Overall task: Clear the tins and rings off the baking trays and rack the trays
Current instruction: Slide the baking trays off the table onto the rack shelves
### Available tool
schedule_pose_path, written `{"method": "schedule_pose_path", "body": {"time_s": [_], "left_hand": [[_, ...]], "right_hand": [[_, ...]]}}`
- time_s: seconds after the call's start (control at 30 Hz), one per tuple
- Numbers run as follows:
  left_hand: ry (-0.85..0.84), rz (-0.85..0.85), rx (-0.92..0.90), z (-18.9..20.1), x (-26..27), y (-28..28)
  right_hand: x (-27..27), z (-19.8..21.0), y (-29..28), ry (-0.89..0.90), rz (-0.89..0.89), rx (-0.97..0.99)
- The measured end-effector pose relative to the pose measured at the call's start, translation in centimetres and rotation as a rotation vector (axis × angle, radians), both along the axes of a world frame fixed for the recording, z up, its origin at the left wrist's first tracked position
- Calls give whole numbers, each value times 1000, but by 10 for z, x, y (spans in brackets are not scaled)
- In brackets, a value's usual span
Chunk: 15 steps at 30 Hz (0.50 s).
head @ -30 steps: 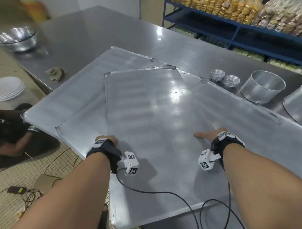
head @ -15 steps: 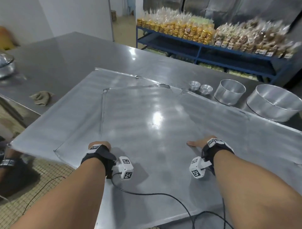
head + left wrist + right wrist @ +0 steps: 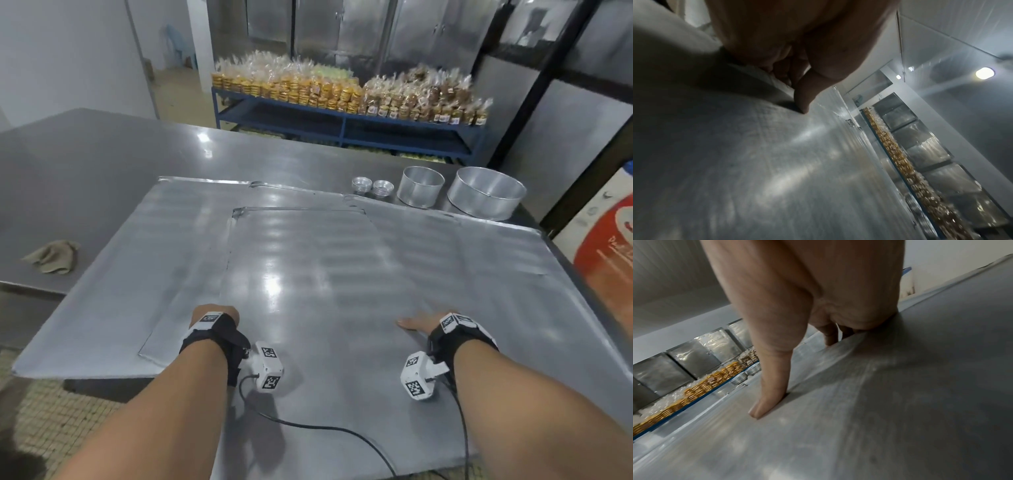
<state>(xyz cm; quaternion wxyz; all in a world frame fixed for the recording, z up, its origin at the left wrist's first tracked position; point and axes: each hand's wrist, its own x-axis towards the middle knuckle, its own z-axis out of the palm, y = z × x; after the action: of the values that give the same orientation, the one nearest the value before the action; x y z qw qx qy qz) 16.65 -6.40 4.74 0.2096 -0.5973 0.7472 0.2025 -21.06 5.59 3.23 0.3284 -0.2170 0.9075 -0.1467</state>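
Observation:
Several large flat baking trays overlap on the steel table (image 3: pixel 102 161). The top tray (image 3: pixel 308 274) lies in the middle and reaches toward me. My left hand (image 3: pixel 214 313) grips its left edge: the thumb (image 3: pixel 807 91) sits on the rim and the fingers curl underneath. On the tray's right side my right hand (image 3: pixel 416 323) holds it, thumb (image 3: pixel 772 378) flat on the surface (image 3: pixel 859 418) and fingers dropping over the edge. Two small fluted tins (image 3: pixel 371 186) and two metal rings (image 3: pixel 420 186) (image 3: pixel 486 192) stand on the table behind the trays.
A lower tray (image 3: pixel 154 246) sticks out left past the table's edge, and another (image 3: pixel 462 267) lies to the right. A crumpled cloth (image 3: pixel 51 257) is at the far left. A blue shelf (image 3: pixel 342 120) of bagged goods stands behind, a printed sack (image 3: pixel 609 246) at the right.
My head has lifted, so the shelf and back wall have come into view. Both hands keep their hold, and the top tray has slid a little toward me over the lower trays.

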Motion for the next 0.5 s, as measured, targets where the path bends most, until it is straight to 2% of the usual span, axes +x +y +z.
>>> {"method": "schedule_pose_path", "body": {"time_s": [0.1, 0.2, 0.37, 0.5], "left_hand": [[15, -61, 9, 2, -1, 4], [-3, -136, 15, 2, -13, 6], [-100, -250, 9, -4, -49, 4], [-96, -244, 30, -7, -81, 8]], "right_hand": [[7, -4, 23, -28, -43, -55], [9, 1, 47, -27, -40, 1], [-2, -2, 90, -59, -205, 19], [-12, -7, 106, -68, -224, 22]]}}
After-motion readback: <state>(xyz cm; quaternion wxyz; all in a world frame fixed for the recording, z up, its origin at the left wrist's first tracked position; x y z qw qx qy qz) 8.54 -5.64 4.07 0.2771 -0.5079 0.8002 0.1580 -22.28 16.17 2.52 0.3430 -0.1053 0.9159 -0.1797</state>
